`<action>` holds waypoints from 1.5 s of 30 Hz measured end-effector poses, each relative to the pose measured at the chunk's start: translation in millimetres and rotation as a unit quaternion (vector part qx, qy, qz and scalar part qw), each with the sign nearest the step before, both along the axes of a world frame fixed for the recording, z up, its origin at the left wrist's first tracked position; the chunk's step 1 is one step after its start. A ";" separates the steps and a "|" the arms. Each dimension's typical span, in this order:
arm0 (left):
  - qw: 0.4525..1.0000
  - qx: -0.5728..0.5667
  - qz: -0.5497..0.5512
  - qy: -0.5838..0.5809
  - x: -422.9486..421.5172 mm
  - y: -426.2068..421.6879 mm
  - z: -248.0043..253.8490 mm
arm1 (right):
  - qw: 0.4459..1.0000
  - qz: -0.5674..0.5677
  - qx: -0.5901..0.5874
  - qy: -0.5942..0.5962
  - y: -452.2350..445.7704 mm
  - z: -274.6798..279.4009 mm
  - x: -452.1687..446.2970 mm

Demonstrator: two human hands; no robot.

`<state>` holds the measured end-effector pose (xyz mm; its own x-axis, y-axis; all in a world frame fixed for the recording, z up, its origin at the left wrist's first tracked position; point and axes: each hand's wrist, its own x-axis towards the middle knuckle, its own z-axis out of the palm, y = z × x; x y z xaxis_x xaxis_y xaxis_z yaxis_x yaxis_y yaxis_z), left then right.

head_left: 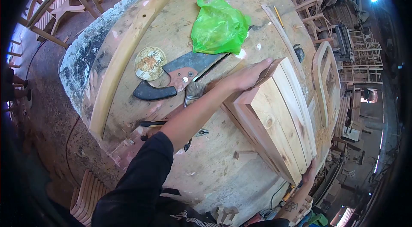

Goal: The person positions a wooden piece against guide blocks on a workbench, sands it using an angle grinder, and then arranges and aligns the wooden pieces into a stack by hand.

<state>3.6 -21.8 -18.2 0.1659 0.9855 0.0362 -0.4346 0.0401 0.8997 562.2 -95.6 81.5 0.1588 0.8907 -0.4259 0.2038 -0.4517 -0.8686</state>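
A box-like wooden piece (274, 121) made of pale planks, with a knot in its front face, is tilted on the worktable (223, 137). My left hand (251, 76) grips its far upper end, the arm crossing over the table. At the near lower end, my right hand (309, 173) holds the edge from the right; some of its fingers are hidden behind the wood. A brush (195, 91) lies partly under my left forearm. Close by is a handsaw (178, 74) with a black handle. Pliers (201, 132) also show beside the forearm.
A green plastic bag (219, 25), a round tin lid (150, 63) with sawdust, and a long curved wooden rail (133, 40) lie on the table. A pencil (279, 15) and thin strip (281, 38) lie farther right, near a wooden frame (319, 83). Chair frames stand around.
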 end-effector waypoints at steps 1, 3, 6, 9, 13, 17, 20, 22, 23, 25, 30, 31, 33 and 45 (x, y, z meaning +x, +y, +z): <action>1.000 0.010 0.008 0.004 1.1 -0.3 -1.4 | 1.000 -0.001 0.000 0.001 -3.6 1.2 -3.8; 0.999 0.005 0.013 0.032 -0.1 -3.1 2.4 | 0.998 -0.032 -0.017 0.050 -7.2 3.4 -10.8; 0.998 0.011 0.010 0.054 2.2 -4.1 3.4 | 1.000 -0.012 -0.015 0.018 -6.9 2.8 -14.9; 1.000 0.013 -0.015 0.015 -6.3 -8.5 11.4 | 0.998 0.001 -0.036 0.049 -5.6 1.6 -0.2; 1.000 0.011 -0.008 -0.014 -16.3 -3.2 -3.5 | 0.998 -0.029 -0.017 0.057 -17.4 -6.9 20.1; 0.998 -0.017 -0.061 -0.008 -19.0 -23.0 21.3 | 0.997 -0.043 -0.005 0.059 -28.6 -11.3 4.9; 0.997 0.017 -0.046 0.060 -11.3 -30.1 24.4 | 0.997 -0.069 0.007 0.033 -31.4 -13.0 -1.6; 0.993 0.056 -0.010 0.102 -10.8 -34.1 28.0 | 0.996 -0.082 0.006 0.038 -32.5 -12.8 -7.2; 0.993 0.020 -0.035 0.109 -16.3 -39.6 38.9 | 0.996 -0.084 0.010 0.042 -32.9 -11.9 -10.7; 0.991 -0.014 -0.059 0.116 -19.0 -43.1 47.5 | 0.995 -0.084 0.016 0.046 -33.4 -11.0 -9.0; 0.994 -0.015 -0.071 0.076 -13.3 -34.0 35.5 | 0.996 -0.077 0.014 0.043 -33.0 -6.3 -19.4; 0.995 -0.014 -0.070 0.076 -11.8 -30.8 31.4 | 0.996 -0.076 0.015 0.044 -32.7 -5.9 -19.9; 0.997 0.003 -0.059 0.049 -8.9 -24.4 25.0 | 0.996 -0.071 0.000 0.062 -33.6 -4.1 -21.7; 0.982 -0.033 0.172 0.070 3.7 -71.3 -34.2 | 0.963 -0.217 0.022 0.158 -103.0 -40.4 0.9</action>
